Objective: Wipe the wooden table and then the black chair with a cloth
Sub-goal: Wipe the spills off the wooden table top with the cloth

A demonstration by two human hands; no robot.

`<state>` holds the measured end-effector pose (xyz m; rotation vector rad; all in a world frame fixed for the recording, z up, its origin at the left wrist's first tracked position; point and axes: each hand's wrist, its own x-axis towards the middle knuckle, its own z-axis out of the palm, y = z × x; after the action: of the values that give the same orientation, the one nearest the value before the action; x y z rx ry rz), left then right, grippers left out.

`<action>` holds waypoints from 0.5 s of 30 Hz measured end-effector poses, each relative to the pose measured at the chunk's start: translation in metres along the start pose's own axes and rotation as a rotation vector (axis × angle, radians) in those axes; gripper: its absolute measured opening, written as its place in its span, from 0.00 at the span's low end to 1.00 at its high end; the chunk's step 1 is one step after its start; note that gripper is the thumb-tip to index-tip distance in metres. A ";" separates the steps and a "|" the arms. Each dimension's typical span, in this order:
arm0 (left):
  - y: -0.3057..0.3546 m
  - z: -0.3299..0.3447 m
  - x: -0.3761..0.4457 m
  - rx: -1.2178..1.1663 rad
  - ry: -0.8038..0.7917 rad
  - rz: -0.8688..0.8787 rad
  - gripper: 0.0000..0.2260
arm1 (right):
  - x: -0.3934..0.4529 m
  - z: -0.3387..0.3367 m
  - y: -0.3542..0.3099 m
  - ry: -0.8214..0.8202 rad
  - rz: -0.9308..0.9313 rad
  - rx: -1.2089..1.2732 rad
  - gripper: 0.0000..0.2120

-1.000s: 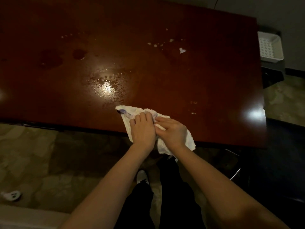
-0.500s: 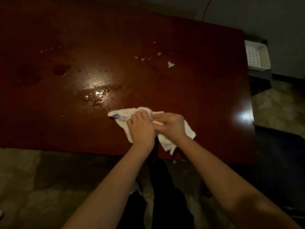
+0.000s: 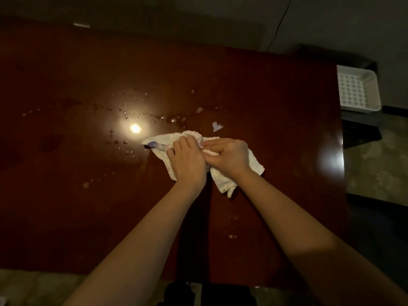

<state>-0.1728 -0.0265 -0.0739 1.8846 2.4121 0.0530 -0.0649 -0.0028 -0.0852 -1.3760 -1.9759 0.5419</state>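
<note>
A dark red wooden table (image 3: 276,96) fills most of the head view. A crumpled white cloth (image 3: 162,141) lies on it near the middle. My left hand (image 3: 187,163) grips the cloth from above with curled fingers. My right hand (image 3: 228,155) lies beside it, touching it, and pinches a fold of the same cloth. Water drops (image 3: 141,115) and a small white scrap (image 3: 217,126) sit just beyond the cloth. A black shape (image 3: 375,230) stands off the table's right edge; I cannot tell whether it is the chair.
A white perforated plastic tray (image 3: 373,93) rests on a dark stand past the table's far right corner. Pale stone floor (image 3: 379,171) shows to the right. A lamp's reflection (image 3: 135,128) glares on the wet wood. A thin cable (image 3: 278,25) runs up the wall.
Both hands have pushed the cloth away from the near edge toward the middle of the table, up to the water drops and white scrap.
</note>
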 end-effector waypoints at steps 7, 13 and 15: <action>0.026 -0.001 0.076 -0.042 -0.070 0.004 0.18 | 0.078 -0.006 0.031 -0.090 0.033 0.026 0.07; 0.039 -0.001 0.122 -0.032 -0.049 -0.040 0.13 | 0.131 -0.006 0.048 -0.178 0.067 0.005 0.10; 0.040 -0.001 0.127 -0.027 -0.042 -0.036 0.13 | 0.135 -0.004 0.049 -0.177 0.103 0.007 0.11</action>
<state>-0.1652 0.1064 -0.0750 1.8116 2.4051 0.0424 -0.0601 0.1403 -0.0770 -1.4754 -2.0478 0.7399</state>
